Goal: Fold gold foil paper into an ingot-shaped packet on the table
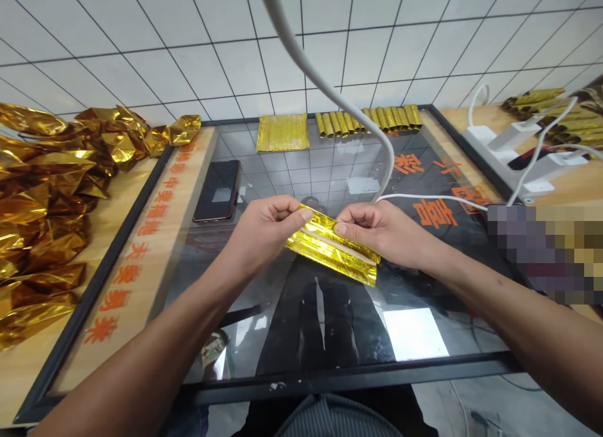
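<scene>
Above the smooth, dark, reflecting glass table top point(282, 173), holds a shiny, crinkled sheet of gold foil paper point(335, 259), folded lengthwise, with a pale line along its middle. Pinches its upper left end with the left hand point(271, 226) and its upper long edge with the right hand point(377, 233). Near the white tiled wall point(230, 79), has a flat, gold, rectangular stack point(282, 134) beside a row of thin gold tubes point(350, 124).

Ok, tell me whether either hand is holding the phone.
No, the phone lies on the glass while the left hand and right hand hold gold foil.
</scene>
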Tool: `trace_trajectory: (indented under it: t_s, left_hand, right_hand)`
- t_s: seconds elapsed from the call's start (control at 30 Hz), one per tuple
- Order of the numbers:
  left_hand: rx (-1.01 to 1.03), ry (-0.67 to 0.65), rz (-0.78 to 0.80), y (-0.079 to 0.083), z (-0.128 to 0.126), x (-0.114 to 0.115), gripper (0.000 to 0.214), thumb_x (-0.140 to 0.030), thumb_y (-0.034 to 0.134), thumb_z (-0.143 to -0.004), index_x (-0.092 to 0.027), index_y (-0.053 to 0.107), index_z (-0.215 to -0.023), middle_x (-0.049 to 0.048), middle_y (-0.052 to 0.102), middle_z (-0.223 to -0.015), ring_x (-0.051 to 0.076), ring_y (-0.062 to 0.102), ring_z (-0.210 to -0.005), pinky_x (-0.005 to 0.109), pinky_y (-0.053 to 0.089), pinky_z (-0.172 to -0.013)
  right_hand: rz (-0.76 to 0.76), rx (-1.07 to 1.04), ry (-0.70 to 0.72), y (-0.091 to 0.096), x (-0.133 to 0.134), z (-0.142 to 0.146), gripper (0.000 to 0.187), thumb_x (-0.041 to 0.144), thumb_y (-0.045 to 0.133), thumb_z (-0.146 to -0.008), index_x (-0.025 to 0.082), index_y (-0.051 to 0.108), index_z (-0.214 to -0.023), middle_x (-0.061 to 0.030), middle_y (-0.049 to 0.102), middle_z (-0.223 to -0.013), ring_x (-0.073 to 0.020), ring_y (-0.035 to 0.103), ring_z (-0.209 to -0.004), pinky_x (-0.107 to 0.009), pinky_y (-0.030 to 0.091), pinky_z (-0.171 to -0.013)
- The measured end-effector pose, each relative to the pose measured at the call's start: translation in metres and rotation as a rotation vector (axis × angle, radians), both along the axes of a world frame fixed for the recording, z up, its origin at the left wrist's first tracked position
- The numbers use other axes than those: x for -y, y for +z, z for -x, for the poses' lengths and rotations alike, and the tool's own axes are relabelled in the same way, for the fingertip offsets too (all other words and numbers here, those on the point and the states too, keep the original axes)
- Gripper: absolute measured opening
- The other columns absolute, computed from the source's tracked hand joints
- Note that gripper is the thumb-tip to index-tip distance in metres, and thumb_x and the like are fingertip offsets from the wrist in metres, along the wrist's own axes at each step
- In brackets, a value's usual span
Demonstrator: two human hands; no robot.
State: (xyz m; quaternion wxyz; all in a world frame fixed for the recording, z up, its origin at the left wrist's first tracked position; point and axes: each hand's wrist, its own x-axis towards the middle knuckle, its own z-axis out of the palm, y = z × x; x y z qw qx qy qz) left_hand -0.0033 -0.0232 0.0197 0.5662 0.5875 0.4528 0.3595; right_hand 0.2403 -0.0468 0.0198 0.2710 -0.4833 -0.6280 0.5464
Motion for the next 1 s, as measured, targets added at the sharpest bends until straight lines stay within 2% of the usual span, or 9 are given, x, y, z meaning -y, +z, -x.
trace_trajectory:
  t_s: [0.13,0.27,0.4,0.47,0.57,0.73,0.9,1.0]
  left_hand:
    - [0.054,0.116,-0.002,0.001,0.008,-0.009,0.033,-0.045,0.088,-0.080,-0.018,0.069,-0.077,-0.0003,0.069,-0.073,0.011,0.060,-0.062,0.022,0.047,-0.058]
    - [0.055,0.230,-0.011,0.000,0.011,-0.016,0.035,-0.047,0.089,-0.076,-0.019,0.068,-0.077,0.0005,0.070,-0.071,0.014,0.064,-0.063,0.024,0.052,-0.060]
    - [0.032,0.260,-0.019,-0.003,0.013,-0.020,0.035,-0.048,0.087,-0.076,-0.020,0.066,-0.075,0.0000,0.069,-0.069,0.014,0.064,-0.063,0.024,0.051,-0.058]
    - [-0.008,0.224,-0.014,-0.005,0.016,-0.022,0.034,-0.047,0.086,-0.076,-0.020,0.065,-0.073,-0.0005,0.068,-0.068,0.012,0.060,-0.059,0.022,0.047,-0.055]
    - [-0.116,0.082,0.025,-0.007,0.020,-0.025,0.034,-0.047,0.086,-0.073,-0.019,0.066,-0.072,-0.0004,0.067,-0.068,0.011,0.057,-0.056,0.022,0.044,-0.052]
    - [-0.266,-0.097,0.000,-0.006,0.021,-0.025,0.034,-0.051,0.076,-0.082,-0.018,0.074,-0.080,0.0006,0.069,-0.072,0.011,0.055,-0.061,0.023,0.044,-0.057]
    - [-0.476,-0.082,-0.175,-0.011,0.019,-0.022,0.030,-0.045,0.065,-0.091,-0.019,0.072,-0.078,-0.0017,0.062,-0.066,0.012,0.051,-0.060,0.027,0.038,-0.058]
    - [-0.687,-0.049,-0.418,-0.015,0.016,-0.018,0.017,-0.033,0.064,-0.093,-0.020,0.073,-0.086,0.0001,0.066,-0.076,0.016,0.058,-0.071,0.030,0.041,-0.065]
  right_hand:
    - [-0.033,-0.014,-0.040,-0.002,-0.008,-0.006,0.040,0.060,0.079,-0.089,0.021,0.073,-0.084,0.0003,0.066,-0.075,-0.0141,0.053,-0.067,-0.030,0.041,-0.062]
    - [-0.130,0.028,-0.092,-0.007,-0.015,-0.014,0.046,0.064,0.072,-0.094,0.020,0.073,-0.081,0.0000,0.063,-0.072,-0.0140,0.050,-0.066,-0.031,0.038,-0.061]
    - [-0.177,0.025,-0.170,-0.011,-0.019,-0.017,0.049,0.068,0.074,-0.091,0.021,0.071,-0.078,-0.0011,0.061,-0.074,-0.0147,0.050,-0.067,-0.029,0.041,-0.059]
    - [-0.195,0.002,-0.214,-0.012,-0.020,-0.017,0.046,0.065,0.075,-0.090,0.021,0.071,-0.078,-0.0023,0.064,-0.079,-0.0159,0.053,-0.071,-0.029,0.044,-0.061]
    - [-0.212,-0.008,-0.265,-0.015,-0.022,-0.019,0.039,0.058,0.074,-0.093,0.021,0.071,-0.081,-0.0030,0.067,-0.083,-0.0169,0.057,-0.075,-0.030,0.046,-0.065]
    - [-0.208,0.049,-0.220,-0.020,-0.024,-0.022,0.033,0.051,0.071,-0.095,0.021,0.070,-0.082,-0.0027,0.068,-0.083,-0.0159,0.057,-0.071,-0.031,0.045,-0.064]
    - [-0.270,0.189,-0.197,-0.021,-0.022,-0.021,0.025,0.043,0.068,-0.097,0.021,0.071,-0.085,-0.0013,0.069,-0.077,-0.0157,0.058,-0.066,-0.032,0.041,-0.061]
    - [-0.365,0.338,-0.161,-0.020,-0.020,-0.020,0.020,0.036,0.066,-0.098,0.021,0.072,-0.086,0.0013,0.069,-0.074,-0.0150,0.059,-0.065,-0.032,0.040,-0.062]
